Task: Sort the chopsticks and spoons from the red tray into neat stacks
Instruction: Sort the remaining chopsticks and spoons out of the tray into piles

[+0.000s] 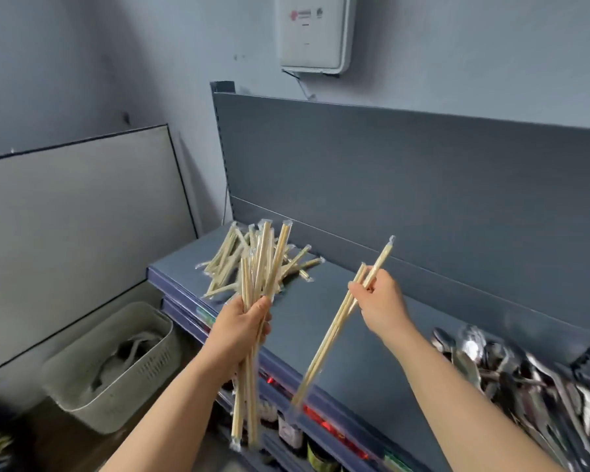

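The left hand (239,330) grips a thick bundle (261,264) of wrapped chopsticks around its middle, the fingers curled tight round it and the thumb pressed across the front. The bundle stands nearly upright; its top ends fan out in front of the pile (223,258), and its bottom ends hang down past the front edge of the shelf (338,321). The right hand (380,303) holds a few more chopsticks (334,330), with the fingers pinched on them near their upper part. These slant from upper right to lower left, one reaching higher than the others, and their lower tips lie over the shelf's front edge. The two hands are apart, and neither touches the shelf. The pile lies on the far left end of the grey shelf top, a loose heap of wrapped chopsticks pointing many ways, close to the back panel (423,185). At the right end of the same shelf lies a heap of metal spoons (511,373), blurred, well apart from the pile. Jars (290,432) stand on a lower shelf under the front edge. On the floor to the left is a pale slotted basket (116,369) with grey cloth in it. A framed board (82,216) leans on the wall behind the basket, and a white box (312,32) is fixed on the wall above the back panel.
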Demonstrator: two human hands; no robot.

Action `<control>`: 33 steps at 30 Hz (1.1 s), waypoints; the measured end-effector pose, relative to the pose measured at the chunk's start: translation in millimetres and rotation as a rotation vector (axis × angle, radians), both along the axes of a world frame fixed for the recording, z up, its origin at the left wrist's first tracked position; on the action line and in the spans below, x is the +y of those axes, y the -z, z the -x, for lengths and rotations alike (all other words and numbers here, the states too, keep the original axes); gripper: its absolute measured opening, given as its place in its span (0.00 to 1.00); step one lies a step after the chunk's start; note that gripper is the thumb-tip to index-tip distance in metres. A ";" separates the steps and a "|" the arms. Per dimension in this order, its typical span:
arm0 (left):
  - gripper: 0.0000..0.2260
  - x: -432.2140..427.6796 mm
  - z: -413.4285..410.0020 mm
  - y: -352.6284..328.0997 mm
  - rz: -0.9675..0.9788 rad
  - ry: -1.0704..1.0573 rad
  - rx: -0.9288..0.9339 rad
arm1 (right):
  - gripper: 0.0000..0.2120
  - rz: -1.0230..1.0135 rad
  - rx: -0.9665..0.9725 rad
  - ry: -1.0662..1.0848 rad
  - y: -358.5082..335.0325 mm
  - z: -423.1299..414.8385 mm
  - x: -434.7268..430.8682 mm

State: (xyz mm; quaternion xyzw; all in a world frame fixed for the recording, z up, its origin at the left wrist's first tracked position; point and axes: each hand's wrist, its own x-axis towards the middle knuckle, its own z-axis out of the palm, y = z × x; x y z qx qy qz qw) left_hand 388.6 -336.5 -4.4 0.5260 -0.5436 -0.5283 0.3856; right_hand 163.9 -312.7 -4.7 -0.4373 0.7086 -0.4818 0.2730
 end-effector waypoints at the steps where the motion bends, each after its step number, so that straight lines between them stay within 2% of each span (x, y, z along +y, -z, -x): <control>1: 0.09 -12.5 -13.1 -0.4 -0.008 -0.016 -0.008 | 0.06 -0.005 -0.003 0.010 1.4 -11.6 -13.2; 5: 0.10 -65.6 -45.4 0.6 -0.030 -0.075 -0.015 | 0.08 -0.001 0.002 0.072 3.6 -41.2 -61.4; 9: 0.10 -123.1 -54.4 4.6 -0.014 -0.080 -0.107 | 0.09 0.011 -0.055 0.156 6.6 -49.2 -107.8; 15: 0.09 -215.5 -44.5 6.6 0.041 -0.023 -0.199 | 0.05 0.068 -0.318 0.213 25.7 -44.2 -183.0; 21: 0.10 -268.3 -19.5 30.1 0.010 0.071 -0.270 | 0.06 -0.030 -0.602 0.221 68.1 -48.4 -226.6; 22: 0.10 -266.3 -18.4 32.9 0.035 0.086 -0.304 | 0.06 -0.052 -0.629 0.215 71.1 -53.1 -224.7; 24: 0.09 -326.3 -1.5 61.6 0.037 0.236 -0.423 | 0.06 -0.091 -0.649 0.331 97.9 -47.8 -270.9; 27: 0.09 -324.1 1.4 65.7 0.106 0.324 -0.559 | 0.07 -0.129 -0.667 0.368 99.1 -46.4 -259.9; 31: 0.20 -342.0 -0.4 82.1 0.298 0.326 -0.831 | 0.08 -0.102 -0.658 0.441 102.9 -48.0 -256.6; 33: 0.23 -347.2 -2.1 84.5 0.360 0.337 -0.900 | 0.09 -0.062 -0.610 0.503 101.0 -53.6 -254.2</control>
